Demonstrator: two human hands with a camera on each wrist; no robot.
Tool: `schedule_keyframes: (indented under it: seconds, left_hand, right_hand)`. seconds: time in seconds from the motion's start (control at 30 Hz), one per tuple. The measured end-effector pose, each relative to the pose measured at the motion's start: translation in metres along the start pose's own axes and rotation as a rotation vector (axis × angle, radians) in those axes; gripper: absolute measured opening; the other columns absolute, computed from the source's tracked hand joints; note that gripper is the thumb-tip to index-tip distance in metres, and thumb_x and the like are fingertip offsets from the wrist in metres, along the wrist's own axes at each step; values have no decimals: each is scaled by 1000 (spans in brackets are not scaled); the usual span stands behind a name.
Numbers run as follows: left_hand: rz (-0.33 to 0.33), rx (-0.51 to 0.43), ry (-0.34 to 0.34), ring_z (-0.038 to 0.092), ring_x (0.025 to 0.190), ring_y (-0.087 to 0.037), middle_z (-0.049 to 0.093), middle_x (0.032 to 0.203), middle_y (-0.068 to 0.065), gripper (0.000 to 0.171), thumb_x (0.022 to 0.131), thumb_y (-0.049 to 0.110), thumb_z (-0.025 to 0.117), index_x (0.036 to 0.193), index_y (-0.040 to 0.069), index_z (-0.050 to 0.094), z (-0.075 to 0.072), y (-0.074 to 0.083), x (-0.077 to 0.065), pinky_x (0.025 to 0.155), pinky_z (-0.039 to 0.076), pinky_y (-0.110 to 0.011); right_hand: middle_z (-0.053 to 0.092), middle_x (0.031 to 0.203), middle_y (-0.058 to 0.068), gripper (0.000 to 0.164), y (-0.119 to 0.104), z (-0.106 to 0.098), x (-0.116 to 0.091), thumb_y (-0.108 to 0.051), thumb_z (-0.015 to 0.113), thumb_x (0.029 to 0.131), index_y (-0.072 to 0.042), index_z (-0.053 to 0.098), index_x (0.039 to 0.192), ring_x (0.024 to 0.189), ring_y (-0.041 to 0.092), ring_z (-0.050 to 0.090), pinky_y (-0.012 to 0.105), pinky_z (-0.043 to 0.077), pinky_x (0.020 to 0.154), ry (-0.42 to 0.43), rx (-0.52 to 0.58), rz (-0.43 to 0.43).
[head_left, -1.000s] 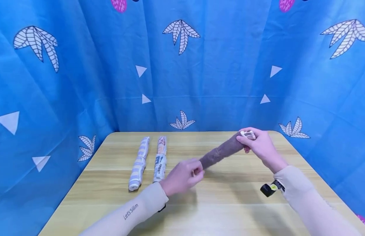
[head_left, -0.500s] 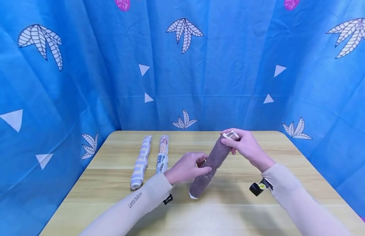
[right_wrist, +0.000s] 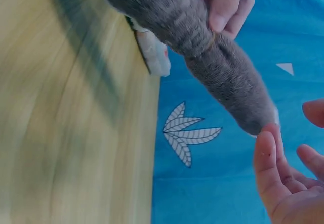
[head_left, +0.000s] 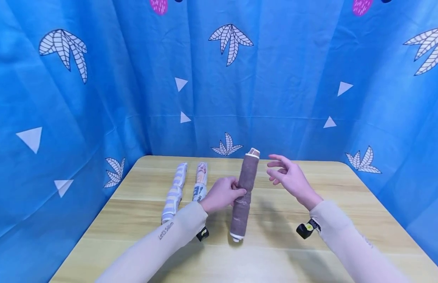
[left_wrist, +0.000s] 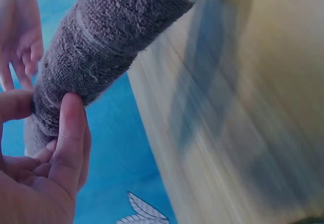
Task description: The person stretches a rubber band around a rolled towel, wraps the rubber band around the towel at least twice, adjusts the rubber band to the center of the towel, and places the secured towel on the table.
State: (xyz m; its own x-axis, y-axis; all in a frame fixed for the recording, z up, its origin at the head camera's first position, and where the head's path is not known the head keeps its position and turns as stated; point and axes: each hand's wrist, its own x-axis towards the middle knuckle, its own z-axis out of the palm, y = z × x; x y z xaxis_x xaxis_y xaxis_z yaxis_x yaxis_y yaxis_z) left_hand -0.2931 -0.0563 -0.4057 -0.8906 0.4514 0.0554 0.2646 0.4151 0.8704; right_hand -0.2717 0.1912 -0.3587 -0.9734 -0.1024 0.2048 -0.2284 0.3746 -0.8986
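My left hand grips a brown rolled towel around its middle, fingers and thumb pinching it. The roll stands tilted above the table, its white-edged ends showing at top and bottom. In the left wrist view its terry surface fills the upper left. A thin tan band crosses the narrowed middle in the right wrist view. My right hand is apart from the towel, to its right, with fingers spread and loosely bent, holding nothing.
Two more rolled towels lie on the wooden table to the left: a purple-and-white striped one and a printed white one, partly hidden by my left hand. A blue patterned curtain encloses the back and sides.
The towel has swung from slanting to nearly upright and moved left. My left hand has shifted from its lower end to its middle. The right hand has let go of the upper end.
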Motion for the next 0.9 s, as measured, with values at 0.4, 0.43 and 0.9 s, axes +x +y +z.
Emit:
schedule_keyframes:
  seconds: [0.4,0.43,0.9]
  left_hand:
    - [-163,205,65,72,68,-31,69,76,-3,21,90,27,72,90,7,68,-14,-22,42,56,53,-30]
    - [-173,217,62,73,69,-32,70,76,-3,21,90,27,72,91,6,68,-15,-24,45,57,54,-31]
    - [-289,356,32,71,72,-26,65,83,-8,29,90,26,69,103,1,62,-23,-40,55,61,49,-27]
  right_hand:
    - [61,130,19,44,17,-3,-8,-13,64,97,-9,55,139,84,31,69,32,59,72,-11,-33,14]
    - [61,129,19,43,17,-3,-8,-13,64,97,-9,55,139,83,29,69,32,59,71,-11,-31,16]
    - [64,121,19,35,25,3,-14,-12,65,96,-3,61,129,79,24,67,31,57,71,-77,-67,32]
